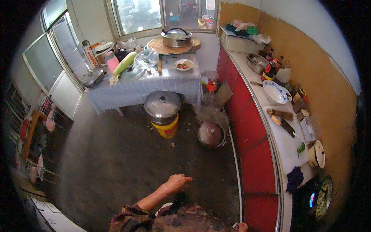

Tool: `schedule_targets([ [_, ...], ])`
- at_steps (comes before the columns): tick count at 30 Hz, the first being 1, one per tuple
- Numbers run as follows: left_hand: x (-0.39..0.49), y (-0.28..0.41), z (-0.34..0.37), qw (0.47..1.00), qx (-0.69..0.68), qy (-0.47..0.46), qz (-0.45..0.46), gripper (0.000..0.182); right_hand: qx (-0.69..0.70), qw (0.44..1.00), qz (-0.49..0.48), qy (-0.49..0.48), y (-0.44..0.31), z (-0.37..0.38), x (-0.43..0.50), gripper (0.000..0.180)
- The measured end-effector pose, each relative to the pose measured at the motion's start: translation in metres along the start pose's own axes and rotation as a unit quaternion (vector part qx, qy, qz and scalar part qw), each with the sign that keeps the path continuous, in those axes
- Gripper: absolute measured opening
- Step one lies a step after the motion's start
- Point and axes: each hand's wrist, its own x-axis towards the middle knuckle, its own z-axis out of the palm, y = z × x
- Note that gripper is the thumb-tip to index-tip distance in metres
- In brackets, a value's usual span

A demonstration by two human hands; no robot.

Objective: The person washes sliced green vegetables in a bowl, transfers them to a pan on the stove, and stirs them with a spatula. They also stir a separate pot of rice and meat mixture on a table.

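My left hand (178,182) is over the dark floor in front of my body, its fingers curled and one pointing to the right; whether it holds anything is unclear. Only part of my right hand (242,227) shows at the bottom edge, close to the red cabinets (258,171), beside a small pale object. On the counter to the right, a cleaver (287,127), a brush (282,114) and a green pepper (301,147) lie on a white cutting board (285,150). Nearer, a pan of food (324,197) sits by a lit blue gas flame (312,200).
A lidded steel pot (162,105) rests on a yellow bucket (166,127), and another lidded pot (211,134) stands on the floor. Behind them is a cloth-covered table (139,90) with a long green gourd (125,63) and a plate of food (183,65). Wire racks (43,171) stand left.
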Motion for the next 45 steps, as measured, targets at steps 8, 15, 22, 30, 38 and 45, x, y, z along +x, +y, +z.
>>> schedule_targets([
  [8, 0.025, -0.116, -0.034, 0.992, -0.013, 0.065, -0.105, 0.044, -0.137, 0.982, -0.091, -0.092, -0.133, 0.137, -0.011, 0.026],
  [15, 0.102, -0.17, -0.06, 0.987, 0.003, 0.077, -0.14, 0.052, -0.174, 0.979, -0.066, -0.085, -0.193, 0.203, 0.029, 0.026],
  [22, 0.159, -0.202, -0.121, 0.967, -0.026, 0.025, -0.252, 0.044, -0.182, 0.979, -0.053, -0.077, -0.3, 0.245, 0.045, 0.025],
  [30, 0.254, -0.3, -0.155, 0.94, 0.001, 0.111, -0.322, 0.054, -0.11, 0.993, -0.022, -0.036, -0.33, 0.271, 0.066, 0.018],
  [38, 0.346, -0.414, -0.204, 0.922, 0.054, 0.162, -0.348, 0.049, -0.058, 0.998, -0.004, 0.036, -0.31, 0.324, -0.009, 0.017],
  [45, 0.383, -0.496, -0.189, 0.935, 0.115, 0.107, -0.319, 0.038, -0.012, 0.996, 0.04, 0.075, -0.231, 0.371, -0.093, 0.017],
])
